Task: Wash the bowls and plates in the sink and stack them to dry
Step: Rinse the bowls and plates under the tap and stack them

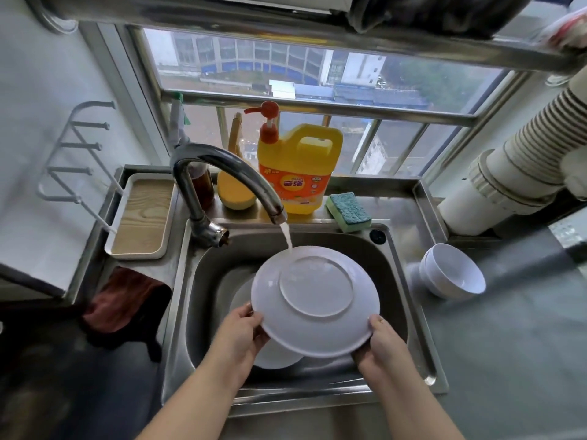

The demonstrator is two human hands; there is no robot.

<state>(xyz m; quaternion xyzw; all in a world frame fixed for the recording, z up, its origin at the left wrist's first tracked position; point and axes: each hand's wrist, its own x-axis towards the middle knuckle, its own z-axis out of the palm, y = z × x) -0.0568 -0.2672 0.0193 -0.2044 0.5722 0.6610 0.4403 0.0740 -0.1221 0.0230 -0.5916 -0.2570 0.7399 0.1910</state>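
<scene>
- Detergent jug (298, 168) behind the sink (419, 312) — yellow, orange pump, orange label with "奇强" readable; the smaller print is too blurred to read.
- One plate (314, 300) held over the sink basin, underside up, tilted; the tap (222, 173) is running and the water stream (287, 238) lands on the plate's far rim.
- Left hand (241, 331) grips the plate's left edge, thumb on top, fingers curled under it.
- Right hand (381, 341) grips the plate's near-right edge, thumb on the rim.
- More white dishes (273, 354) in the basin under the held plate — count unclear, mostly hidden.
- Two bowls (451, 271) nested, tipped on their side on the counter right of the sink.
- One sponge (347, 211), green over yellow, on the ledge behind the sink, right of the jug.
- One tray (143, 217) with a wood-look base left of the sink; a dark red cloth (124, 300) hangs below it.
</scene>
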